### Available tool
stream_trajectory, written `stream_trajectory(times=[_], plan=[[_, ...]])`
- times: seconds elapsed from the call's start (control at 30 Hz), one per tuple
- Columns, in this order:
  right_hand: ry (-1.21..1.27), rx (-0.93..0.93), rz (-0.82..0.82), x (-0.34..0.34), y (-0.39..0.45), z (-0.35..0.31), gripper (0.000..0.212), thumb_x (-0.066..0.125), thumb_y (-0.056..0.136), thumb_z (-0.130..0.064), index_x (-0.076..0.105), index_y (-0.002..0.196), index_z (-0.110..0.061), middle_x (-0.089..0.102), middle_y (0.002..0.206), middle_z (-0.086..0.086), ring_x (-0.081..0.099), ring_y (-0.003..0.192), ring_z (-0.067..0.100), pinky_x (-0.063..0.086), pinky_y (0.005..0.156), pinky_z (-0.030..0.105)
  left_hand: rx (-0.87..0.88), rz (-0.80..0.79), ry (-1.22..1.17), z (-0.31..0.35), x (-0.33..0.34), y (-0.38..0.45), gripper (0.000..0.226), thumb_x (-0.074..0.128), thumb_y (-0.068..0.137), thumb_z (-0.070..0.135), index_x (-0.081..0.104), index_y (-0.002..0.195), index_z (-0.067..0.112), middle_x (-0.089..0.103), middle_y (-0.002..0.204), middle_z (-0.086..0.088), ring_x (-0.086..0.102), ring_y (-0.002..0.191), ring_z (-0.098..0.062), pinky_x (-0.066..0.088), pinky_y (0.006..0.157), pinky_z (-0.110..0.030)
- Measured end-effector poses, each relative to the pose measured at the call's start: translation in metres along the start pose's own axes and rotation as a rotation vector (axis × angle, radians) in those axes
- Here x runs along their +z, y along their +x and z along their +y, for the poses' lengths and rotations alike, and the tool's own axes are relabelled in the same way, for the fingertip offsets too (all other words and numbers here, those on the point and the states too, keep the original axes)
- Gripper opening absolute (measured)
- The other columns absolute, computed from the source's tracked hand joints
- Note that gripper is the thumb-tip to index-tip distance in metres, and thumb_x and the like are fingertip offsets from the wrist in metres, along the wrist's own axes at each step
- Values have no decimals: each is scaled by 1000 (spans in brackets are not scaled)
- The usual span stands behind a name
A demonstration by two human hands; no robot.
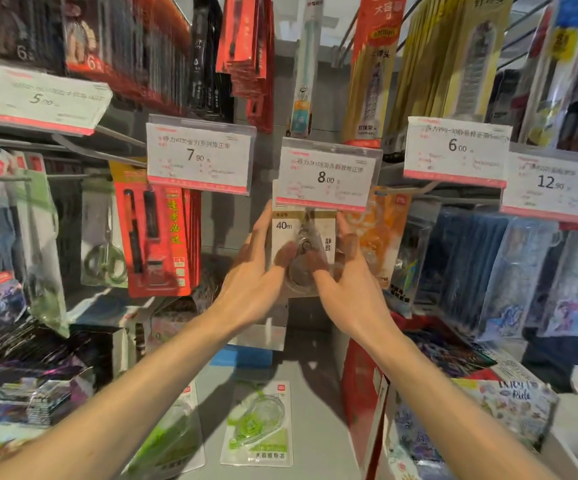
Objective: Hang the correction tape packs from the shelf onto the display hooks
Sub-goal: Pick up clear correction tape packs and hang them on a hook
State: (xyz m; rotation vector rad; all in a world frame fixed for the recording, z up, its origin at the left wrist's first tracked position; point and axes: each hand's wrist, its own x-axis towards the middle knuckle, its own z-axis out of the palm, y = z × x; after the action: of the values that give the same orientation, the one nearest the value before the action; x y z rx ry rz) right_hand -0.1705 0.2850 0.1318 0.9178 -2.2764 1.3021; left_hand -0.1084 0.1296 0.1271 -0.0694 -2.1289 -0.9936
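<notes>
Left arm: reaching up and forward from the lower left, bare forearm slanting toward the centre.
Left hand (253, 268): holding palm inward with fingers extending upward, thumb pressing toward the middle.
Right arm: reaching up from the lower right, bare forearm angling in toward the centre.
Right hand (346, 275): facing the left one, fingers curling forward, thumb pointing inward.
Hands together: sitting just beside each other at the same height, thumbs nearly meeting, fingertips blurring.
</notes>
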Motion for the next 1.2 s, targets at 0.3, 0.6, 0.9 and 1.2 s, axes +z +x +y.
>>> stream_trajectory(times=[0.3, 0.6, 0.9, 1.2], plan=[[129, 12, 30, 8, 13, 9, 77, 64, 92, -56, 11, 147, -64, 39, 160, -12, 50, 139, 19, 50, 106, 46, -51, -15, -106, -10, 2, 15, 87, 42, 84, 80, -2, 155, 54, 21, 151, 30, 36, 123, -2, 26, 97, -24], [134, 56, -76, -3, 10, 10, 82, 59, 89, -65, 6, 151, -59, 50, 125, -28, 63, 105, 7, 48, 89, 27, -27, -59, -269, -9, 8, 28, 94, 52, 79, 76, 12, 157, 43, 40, 125, 56, 46, 111, 31, 37, 91, 1], [91, 123, -125, -7, 16, 6, 75, 54, 93, -68, 16, 155, -50, 50, 139, -19, 59, 100, -6, 46, 89, 23, -12, -89, -326, -5, 10, 34, 78, 56, 95, 51, 18, 159, 32, 49, 153, 10, 53, 130, -1, 46, 104, -25], [298, 57, -42, -43, -8, 4, 33, 63, 99, -27, 58, 132, -26, 74, 110, -11, 71, 103, 10, 57, 98, 38, -73, 161, -226, 0, -15, 0, 54, 58, 100, 43, 39, 149, 32, 58, 133, 18, 56, 108, 17, 44, 91, -7]])
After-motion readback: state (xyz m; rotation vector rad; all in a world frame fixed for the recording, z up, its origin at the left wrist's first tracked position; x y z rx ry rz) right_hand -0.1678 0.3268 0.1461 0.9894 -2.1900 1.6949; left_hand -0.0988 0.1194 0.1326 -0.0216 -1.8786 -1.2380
